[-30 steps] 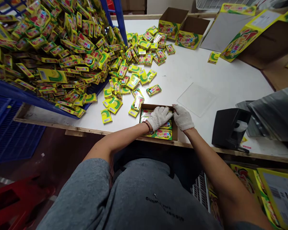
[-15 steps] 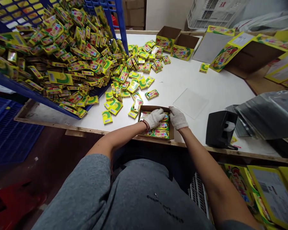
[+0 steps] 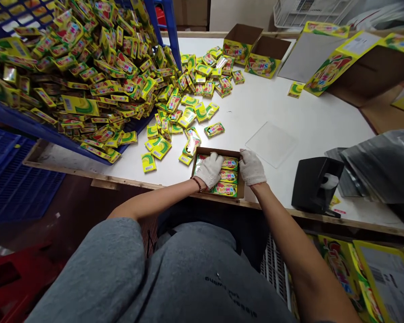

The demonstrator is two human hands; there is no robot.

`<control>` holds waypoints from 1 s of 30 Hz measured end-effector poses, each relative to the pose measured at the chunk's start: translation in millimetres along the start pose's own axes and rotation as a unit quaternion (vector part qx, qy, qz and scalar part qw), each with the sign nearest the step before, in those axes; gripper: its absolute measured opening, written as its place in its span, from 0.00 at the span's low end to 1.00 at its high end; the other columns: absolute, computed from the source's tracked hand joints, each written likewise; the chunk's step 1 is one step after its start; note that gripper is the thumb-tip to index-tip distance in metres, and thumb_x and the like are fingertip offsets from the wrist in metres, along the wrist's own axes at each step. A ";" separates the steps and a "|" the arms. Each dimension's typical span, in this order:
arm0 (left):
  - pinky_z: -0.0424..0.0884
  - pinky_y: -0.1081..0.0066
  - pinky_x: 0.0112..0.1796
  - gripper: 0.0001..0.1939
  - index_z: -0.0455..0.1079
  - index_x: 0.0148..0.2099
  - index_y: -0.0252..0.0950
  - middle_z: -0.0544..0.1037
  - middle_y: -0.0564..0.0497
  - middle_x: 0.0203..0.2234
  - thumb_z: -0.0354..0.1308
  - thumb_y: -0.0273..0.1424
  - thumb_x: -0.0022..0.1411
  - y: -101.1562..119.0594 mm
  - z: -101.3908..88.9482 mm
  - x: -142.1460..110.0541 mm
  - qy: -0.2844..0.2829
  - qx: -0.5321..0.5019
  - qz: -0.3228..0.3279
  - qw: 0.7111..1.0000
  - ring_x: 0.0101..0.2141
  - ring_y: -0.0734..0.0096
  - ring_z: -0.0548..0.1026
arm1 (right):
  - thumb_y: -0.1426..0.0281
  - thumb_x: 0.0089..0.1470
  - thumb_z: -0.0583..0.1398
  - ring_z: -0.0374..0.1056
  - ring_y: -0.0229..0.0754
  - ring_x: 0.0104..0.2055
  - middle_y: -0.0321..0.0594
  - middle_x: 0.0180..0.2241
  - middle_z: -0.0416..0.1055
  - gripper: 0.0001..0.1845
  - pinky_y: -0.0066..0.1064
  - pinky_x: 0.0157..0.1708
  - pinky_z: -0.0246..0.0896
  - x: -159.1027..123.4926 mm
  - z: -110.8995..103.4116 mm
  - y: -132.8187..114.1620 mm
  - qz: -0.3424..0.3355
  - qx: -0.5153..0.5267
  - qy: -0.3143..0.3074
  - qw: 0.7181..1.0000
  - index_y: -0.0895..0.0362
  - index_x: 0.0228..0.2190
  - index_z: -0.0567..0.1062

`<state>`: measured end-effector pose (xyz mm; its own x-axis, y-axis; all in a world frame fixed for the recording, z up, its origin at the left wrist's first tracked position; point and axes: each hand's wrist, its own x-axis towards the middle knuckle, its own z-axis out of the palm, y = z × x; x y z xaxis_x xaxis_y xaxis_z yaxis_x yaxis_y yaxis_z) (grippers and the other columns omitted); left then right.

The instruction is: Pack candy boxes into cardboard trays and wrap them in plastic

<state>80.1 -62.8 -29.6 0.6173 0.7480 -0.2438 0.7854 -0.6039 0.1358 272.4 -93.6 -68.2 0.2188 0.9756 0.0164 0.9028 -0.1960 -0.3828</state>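
Observation:
An open cardboard carton point(image 3: 241, 187) sits at the table's front edge, holding rows of small yellow-green candy packs point(image 3: 226, 189). My left hand point(image 3: 210, 170), in a white knit glove, reaches into it and lies on the packs at the left, fingers extended and partly hiding them. At the carton's right side, my gloved right hand point(image 3: 252, 168) grips the wall near the far corner. Loose packs point(image 3: 161, 148) of the same kind are scattered just beyond and to the left. A clear plastic sheet point(image 3: 272, 144) lies to the right of my right hand.
A blue crate point(image 3: 171, 27) heaped with packs lies tipped at the left. Two open cartons point(image 3: 262, 63) stand at the back, with larger yellow boxes to their right. A black tape dispenser point(image 3: 314, 186) and grey plastic sheets point(image 3: 380, 166) occupy the right side.
My left hand has shifted left inside the carton, uncovering more packs in its right column. My right hand stays at the carton's right wall. The camera view has shifted slightly.

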 end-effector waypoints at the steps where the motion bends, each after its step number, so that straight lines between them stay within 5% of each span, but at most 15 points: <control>1: 0.73 0.57 0.56 0.24 0.69 0.68 0.29 0.74 0.33 0.62 0.59 0.28 0.73 -1.8 -2.2 -6.3 -0.026 0.009 0.004 1.000 0.59 0.48 0.77 | 0.75 0.74 0.48 0.72 0.59 0.64 0.62 0.65 0.74 0.28 0.51 0.65 0.68 -2.3 -6.3 -7.6 -0.015 -0.029 -0.004 0.999 0.64 0.66 0.75; 6: 0.69 0.54 0.64 0.30 0.67 0.71 0.23 0.76 0.29 0.64 0.63 0.30 0.72 -5.2 -3.7 -21.8 -0.085 0.021 0.012 0.996 0.64 0.45 0.75 | 0.75 0.76 0.48 0.75 0.56 0.60 0.61 0.63 0.74 0.25 0.43 0.58 0.70 -12.9 -25.1 -54.2 -0.144 -0.197 -0.168 0.955 0.61 0.63 0.77; 12: 0.71 0.54 0.62 0.23 0.73 0.66 0.24 0.79 0.28 0.61 0.61 0.30 0.73 -0.3 -2.4 -20.3 -0.113 0.001 -0.009 0.994 0.63 0.45 0.76 | 0.70 0.76 0.52 0.79 0.54 0.55 0.60 0.61 0.74 0.26 0.39 0.48 0.73 -3.5 -22.0 -73.7 -0.067 -0.230 -0.263 0.935 0.59 0.70 0.68; 20: 0.72 0.50 0.61 0.24 0.76 0.65 0.22 0.79 0.25 0.61 0.62 0.31 0.73 0.1 1.4 -18.3 -0.126 -0.032 -0.018 0.991 0.63 0.40 0.76 | 0.68 0.75 0.55 0.74 0.58 0.60 0.61 0.61 0.74 0.22 0.43 0.54 0.70 0.1 -21.8 -72.3 -0.116 -0.262 -0.258 0.923 0.61 0.64 0.74; 30: 0.72 0.47 0.62 0.25 0.78 0.65 0.25 0.79 0.25 0.62 0.66 0.28 0.68 -0.4 13.8 -15.6 -0.092 -0.064 -0.023 0.993 0.64 0.38 0.75 | 0.65 0.62 0.68 0.71 0.61 0.62 0.61 0.63 0.72 0.38 0.44 0.55 0.67 14.4 -8.3 -71.5 -0.046 -0.244 -0.255 0.934 0.59 0.69 0.69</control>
<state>69.6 -78.0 -39.1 0.5705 0.7045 -0.4222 0.8196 -0.5211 0.2380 214.1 -66.4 -33.0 0.0397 0.8861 -0.4617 0.9977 -0.0093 0.0678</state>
